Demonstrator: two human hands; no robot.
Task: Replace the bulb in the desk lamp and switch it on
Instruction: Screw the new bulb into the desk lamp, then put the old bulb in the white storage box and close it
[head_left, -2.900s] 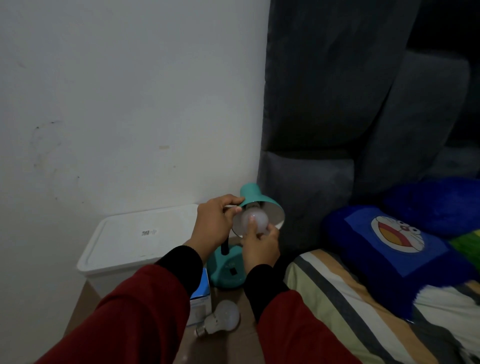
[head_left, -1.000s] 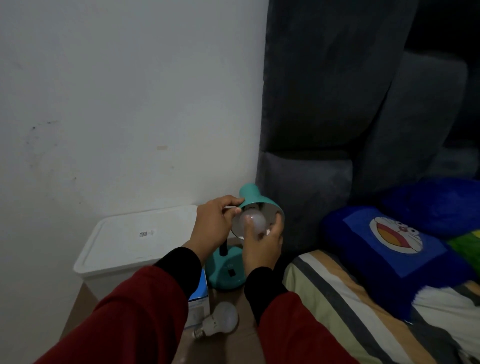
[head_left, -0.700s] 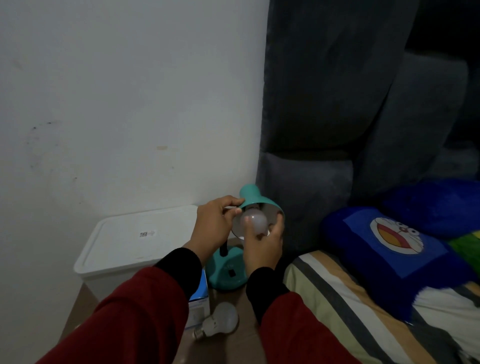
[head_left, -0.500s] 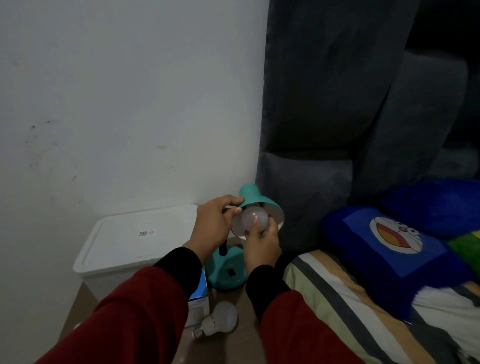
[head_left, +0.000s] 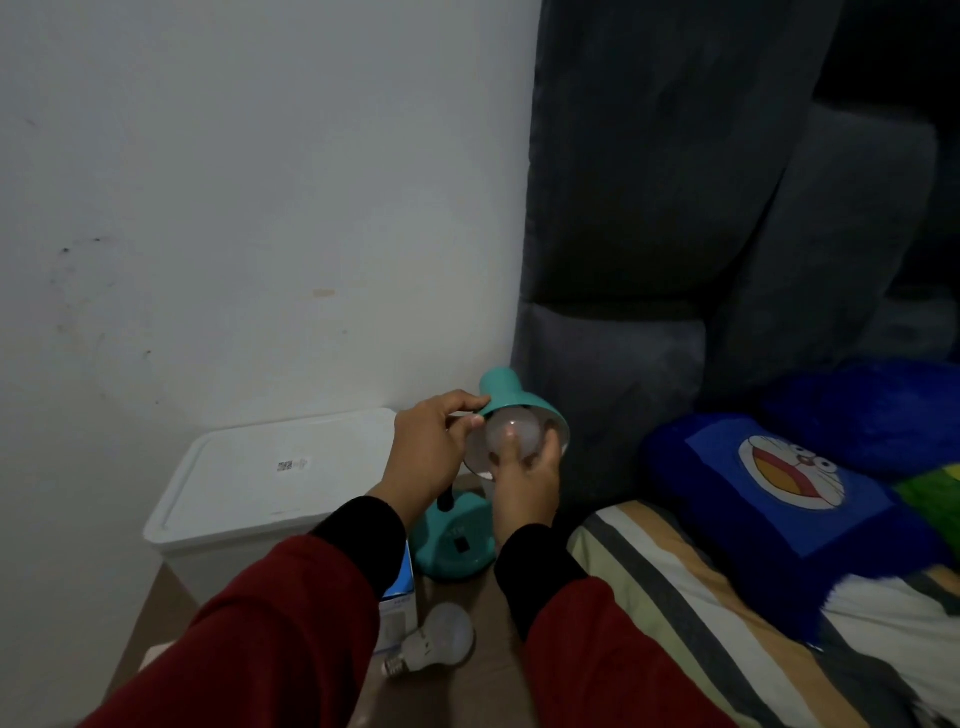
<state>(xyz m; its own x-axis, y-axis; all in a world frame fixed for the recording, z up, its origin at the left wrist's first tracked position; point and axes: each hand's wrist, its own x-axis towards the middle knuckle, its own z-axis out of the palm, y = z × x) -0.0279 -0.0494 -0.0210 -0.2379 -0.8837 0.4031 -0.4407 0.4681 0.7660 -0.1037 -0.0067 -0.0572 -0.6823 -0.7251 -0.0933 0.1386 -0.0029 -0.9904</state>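
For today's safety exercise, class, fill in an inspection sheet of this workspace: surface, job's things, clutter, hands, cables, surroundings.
Surface: brown tabletop, small, mostly covered.
Job's things: teal desk lamp, unlit, switch on its base; bulb inside the shade; spare bulb lying on its side in front of the base.
Clutter: white lidded bin left of the lamp; blue-and-white box beside the base.
Hands: left hand pinches the shade's rim; right hand has its fingers around the bulb.
Cables: nothing seen.
Surroundings: white wall, grey headboard, striped bedding, blue cartoon pillow.
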